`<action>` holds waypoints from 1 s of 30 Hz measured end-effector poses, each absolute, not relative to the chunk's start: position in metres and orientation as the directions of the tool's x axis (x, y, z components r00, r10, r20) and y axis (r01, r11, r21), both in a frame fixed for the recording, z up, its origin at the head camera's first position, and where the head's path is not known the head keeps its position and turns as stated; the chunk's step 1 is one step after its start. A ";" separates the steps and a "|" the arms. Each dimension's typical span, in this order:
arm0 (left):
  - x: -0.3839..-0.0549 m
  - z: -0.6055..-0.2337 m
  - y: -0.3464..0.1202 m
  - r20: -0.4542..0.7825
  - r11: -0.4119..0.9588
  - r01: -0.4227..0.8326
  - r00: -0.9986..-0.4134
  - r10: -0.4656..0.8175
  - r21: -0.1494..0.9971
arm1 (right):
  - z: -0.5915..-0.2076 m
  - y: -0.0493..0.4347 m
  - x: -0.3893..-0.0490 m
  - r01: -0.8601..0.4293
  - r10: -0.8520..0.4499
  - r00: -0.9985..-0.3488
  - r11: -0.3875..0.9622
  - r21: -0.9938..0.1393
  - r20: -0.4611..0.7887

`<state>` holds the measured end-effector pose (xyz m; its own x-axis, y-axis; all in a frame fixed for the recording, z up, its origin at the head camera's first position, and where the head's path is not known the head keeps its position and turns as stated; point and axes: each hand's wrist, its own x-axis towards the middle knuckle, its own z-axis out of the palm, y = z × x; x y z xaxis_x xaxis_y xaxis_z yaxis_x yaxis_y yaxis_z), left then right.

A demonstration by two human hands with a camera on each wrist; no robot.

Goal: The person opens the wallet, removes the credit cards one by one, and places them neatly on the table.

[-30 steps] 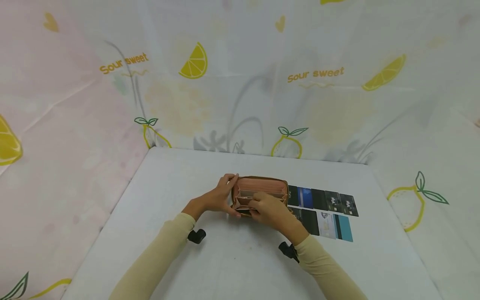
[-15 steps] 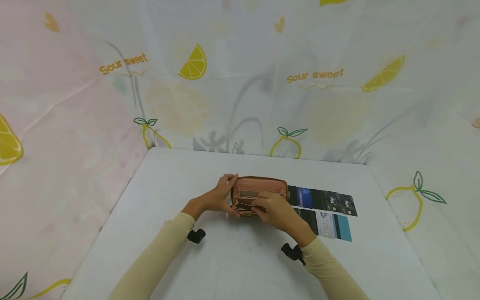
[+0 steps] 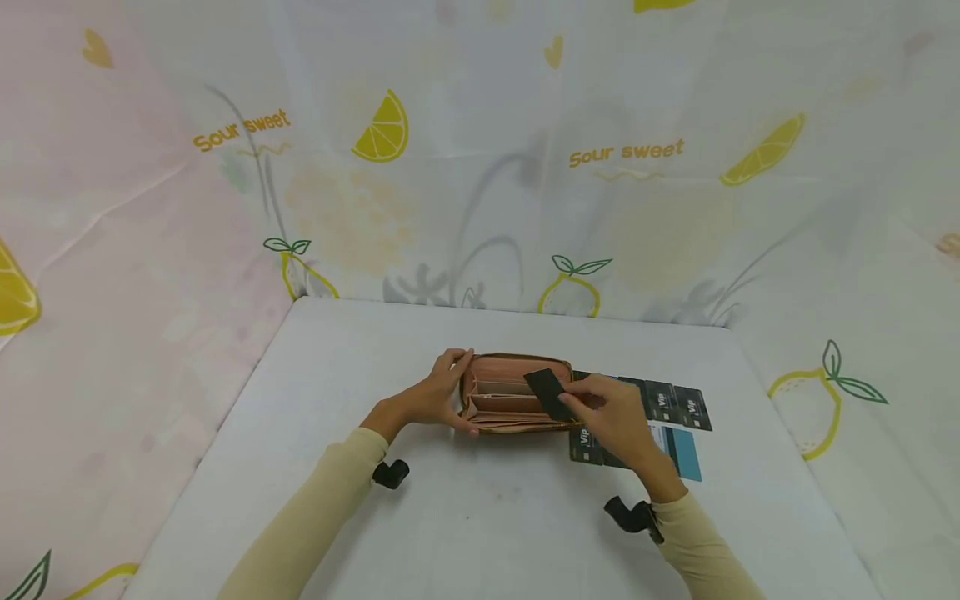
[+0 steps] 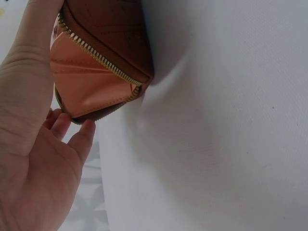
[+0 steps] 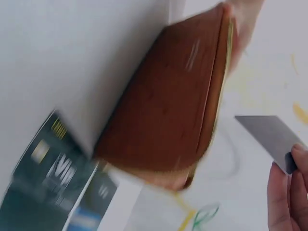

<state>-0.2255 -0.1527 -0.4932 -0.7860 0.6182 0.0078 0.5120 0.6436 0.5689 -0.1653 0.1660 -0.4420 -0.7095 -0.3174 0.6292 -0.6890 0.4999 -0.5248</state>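
Note:
A brown zip-around wallet with a pinkish lining stands unzipped on the white table, its pockets facing up. My left hand grips the wallet's left end, thumb at the near edge and fingers at the far one. In the left wrist view, the gold zip teeth and folded side of the wallet show beside the fingers. Between thumb and fingers, my right hand pinches a dark card by one end, tilted over the wallet's right side. That card looks grey in the right wrist view.
Right of the wallet, several cards lie in two rows, partly hidden by my right hand. A black Vip card ends the far row; a teal card ends the near one. Lemon-printed cloth rises behind the table.
My right hand has drawn the dark card up out of the wallet's pocket and moved right with it. The left hand keeps its grip on the wallet.

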 end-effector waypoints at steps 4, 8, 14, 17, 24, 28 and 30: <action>-0.224 -0.491 -0.153 -0.001 0.647 0.496 -0.794 0.608 0.579 | -0.441 0.199 -0.160 -0.493 -0.141 -0.847 0.569 -0.658 0.513; -0.224 -0.491 -0.153 0.001 0.643 0.491 -0.795 0.607 0.588 | -0.439 0.234 -0.156 -0.305 -0.026 -0.928 0.626 -0.718 0.372; -0.226 -0.494 -0.152 0.017 0.631 0.500 -0.791 0.612 0.593 | -0.446 0.282 -0.150 -0.125 0.063 -0.975 0.642 -0.756 0.215; -0.225 -0.494 -0.152 0.019 0.619 0.504 -0.784 0.620 0.603 | -0.450 0.301 -0.144 -0.038 0.093 -0.987 0.648 -0.761 0.129; -0.226 -0.496 -0.152 0.022 0.611 0.511 -0.777 0.629 0.605 | -0.462 0.340 -0.131 0.083 0.135 -0.990 0.754 -0.651 0.030; -0.228 -0.498 -0.152 0.031 0.611 0.522 -0.775 0.631 0.595 | -0.462 0.362 -0.125 0.122 0.156 -0.988 0.777 -0.617 0.001; -0.228 -0.499 -0.152 0.030 0.615 0.526 -0.774 0.633 0.587 | -0.462 0.374 -0.124 0.148 0.152 -0.987 0.769 -0.621 -0.048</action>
<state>-0.2283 -0.1523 -0.4986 -0.7737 0.6328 0.0303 0.5261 0.6152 0.5871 -0.1236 0.3743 -0.4617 -0.9873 0.1517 -0.0476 0.1482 0.7694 -0.6213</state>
